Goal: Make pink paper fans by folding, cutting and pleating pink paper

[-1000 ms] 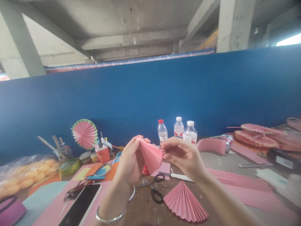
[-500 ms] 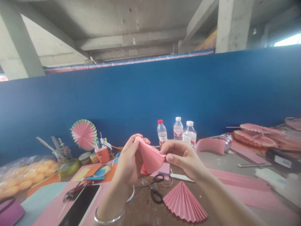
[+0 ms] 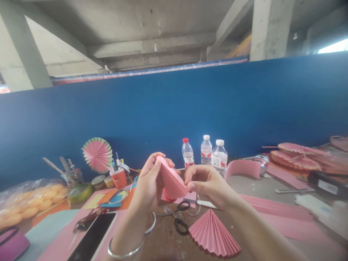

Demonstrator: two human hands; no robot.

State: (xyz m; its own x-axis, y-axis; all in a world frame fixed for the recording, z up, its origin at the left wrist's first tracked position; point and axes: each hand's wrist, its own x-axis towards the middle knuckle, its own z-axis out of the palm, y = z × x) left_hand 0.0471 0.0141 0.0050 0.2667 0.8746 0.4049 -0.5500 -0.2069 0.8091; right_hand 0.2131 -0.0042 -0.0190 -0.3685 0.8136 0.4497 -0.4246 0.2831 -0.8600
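Note:
A pleated pink paper fan (image 3: pixel 173 180) is held up over the table, its narrow end at the upper left. My left hand (image 3: pixel 152 177) is closed around that narrow end, thumb on the near side. With thumb and index finger, my right hand (image 3: pixel 205 183) pinches the fan's right edge near its wide end. Below lies a second pleated pink fan (image 3: pixel 213 235), spread out on the brown tabletop. Black-handled scissors (image 3: pixel 179 219) rest open beside it, under my hands. A white strip-like tool (image 3: pixel 206 204) lies partly behind my right hand.
Several plastic bottles (image 3: pixel 188 154) stand along the blue partition (image 3: pixel 174 105). A phone (image 3: pixel 94 237) lies on pink paper at the left, near an orange cup of pens (image 3: pixel 119 178). Finished round fans (image 3: pixel 296 159) pile up at the right, behind a black object (image 3: pixel 326 183).
My right hand has shifted slightly left and down along with the fan's edge, and the fan looks narrower. My left hand keeps its hold in nearly the same place.

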